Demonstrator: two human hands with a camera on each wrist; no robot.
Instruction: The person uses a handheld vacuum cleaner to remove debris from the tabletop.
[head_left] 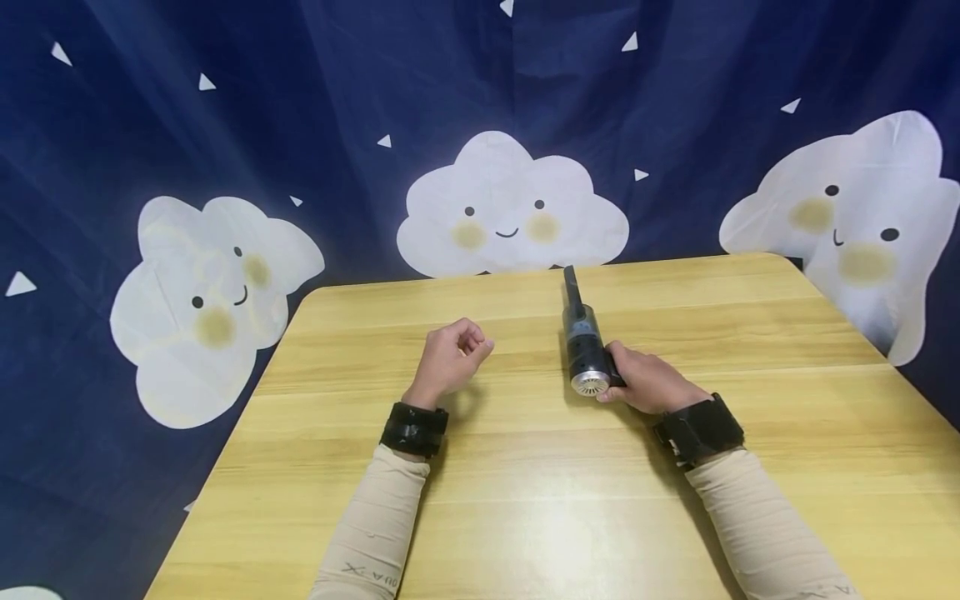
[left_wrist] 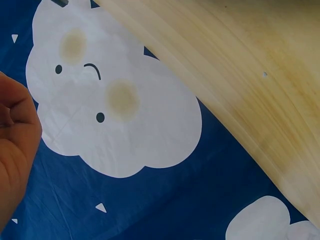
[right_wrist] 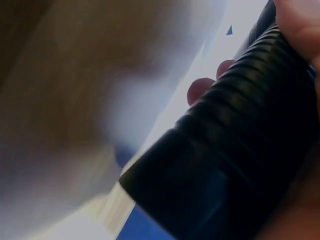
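My right hand (head_left: 651, 379) grips the black handle of a small handheld vacuum cleaner (head_left: 583, 343), which has a narrow dark nozzle (head_left: 573, 290) pointing to the far edge. A silver vented end (head_left: 590, 383) faces me. In the right wrist view, the ribbed black handle (right_wrist: 235, 110) fills much of the picture, and fingertips (right_wrist: 201, 91) show past its far side. To the left, apart from the vacuum, my left hand (head_left: 446, 362) hovers over the table with loosely curled fingers and holds nothing. Only part of the left hand (left_wrist: 17, 150) appears in its wrist view.
A light wood-grain table (head_left: 510, 483) with rounded corners lies under both hands. Behind it hangs a dark blue curtain (head_left: 352, 92) with smiling white clouds (head_left: 510, 179) and small white triangles. Each wrist wears a black band (head_left: 414, 428) over a beige sleeve (head_left: 375, 517).
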